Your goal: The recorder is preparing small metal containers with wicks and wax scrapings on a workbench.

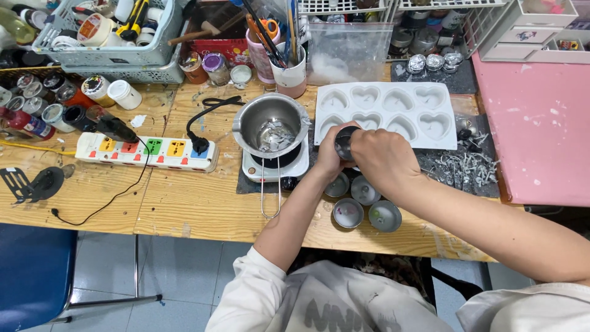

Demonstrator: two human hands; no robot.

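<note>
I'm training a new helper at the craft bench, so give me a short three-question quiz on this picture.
1. True or false: both hands grip one small dark tin.
2. What shape are the cavities in the white mould?
A. Stars
B. Hearts
C. Circles
3. What does the metal pot sit on?

Key:
1. True. The left hand and right hand close around it.
2. B.
3. A small white hot plate, beside the power strip.
</note>
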